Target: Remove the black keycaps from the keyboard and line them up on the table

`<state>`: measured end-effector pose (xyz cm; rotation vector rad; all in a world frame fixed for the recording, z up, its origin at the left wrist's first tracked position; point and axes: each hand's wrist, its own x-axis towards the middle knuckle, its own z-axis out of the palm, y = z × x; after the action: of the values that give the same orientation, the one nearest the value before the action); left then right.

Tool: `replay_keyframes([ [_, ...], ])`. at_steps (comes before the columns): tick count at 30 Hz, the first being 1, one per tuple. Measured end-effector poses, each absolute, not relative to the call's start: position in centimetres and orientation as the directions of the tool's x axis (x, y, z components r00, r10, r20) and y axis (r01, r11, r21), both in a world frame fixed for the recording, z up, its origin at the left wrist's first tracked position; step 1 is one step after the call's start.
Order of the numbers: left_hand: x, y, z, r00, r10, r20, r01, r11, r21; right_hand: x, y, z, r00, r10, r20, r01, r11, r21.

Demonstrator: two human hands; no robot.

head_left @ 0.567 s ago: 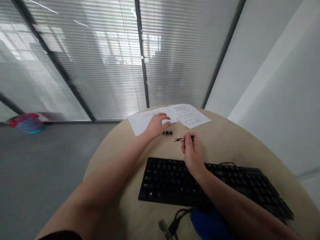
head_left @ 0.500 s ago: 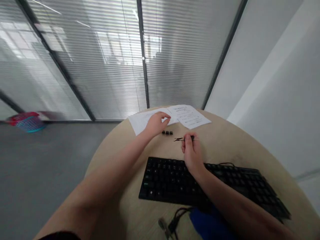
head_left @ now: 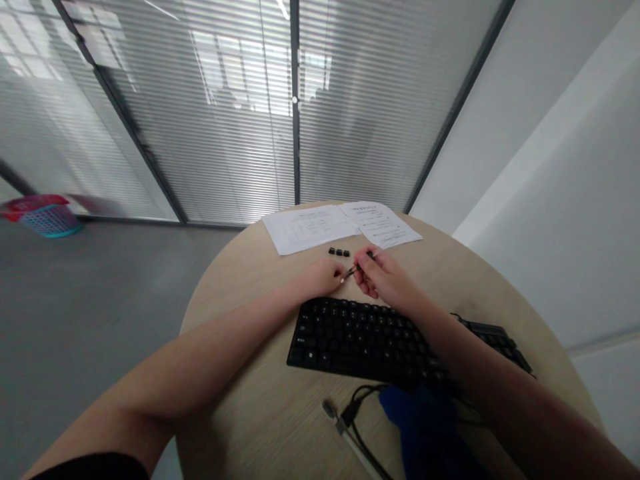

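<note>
My right hand is closed round a small dark tool with thin prongs, which points left. My left hand is closed at the tips of those prongs, just above the keyboard's top left corner; whether its fingers pinch the prongs or something small is too small to tell. Three small black keycaps lie in a row on the table behind my hands. The black keyboard lies nearer to me, partly under my right forearm.
Two printed sheets lie at the far edge of the round wooden table. A blue cloth, a black cable and a brush lie at the front. A basket stands on the floor at left.
My left hand has come down from over the papers to the tool's tips, and its fingers have closed. The tool in my right hand now tilts down to the left. The camera view has shifted.
</note>
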<state>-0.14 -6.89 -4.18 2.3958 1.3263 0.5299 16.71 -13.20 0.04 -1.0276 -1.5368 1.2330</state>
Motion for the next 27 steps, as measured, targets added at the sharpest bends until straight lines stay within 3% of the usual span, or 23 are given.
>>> replay_keyframes([
  [2,-0.2,-6.9,-4.4,0.5,0.857,0.127,0.739,-0.498,0.454,17.4,-13.5,-0.7,-0.349,0.934,0.079,0.194,0.155,-0.969],
  [6,-0.2,-7.1,-4.7,0.5,0.859,0.107,0.761,-0.495,0.42,18.3,-13.7,-3.0,-0.348,0.934,0.079,0.336,0.203,-0.92],
  [15,-0.1,-7.3,-4.7,0.517,0.852,0.08,0.777,-0.507,0.374,18.4,-14.0,-4.4,-0.354,0.924,0.144,0.43,0.298,-0.852],
  [27,0.1,-7.6,-3.9,0.507,0.861,0.043,0.792,-0.485,0.37,17.8,-15.2,-3.2,-0.483,0.86,0.166,0.6,0.463,-0.652],
])
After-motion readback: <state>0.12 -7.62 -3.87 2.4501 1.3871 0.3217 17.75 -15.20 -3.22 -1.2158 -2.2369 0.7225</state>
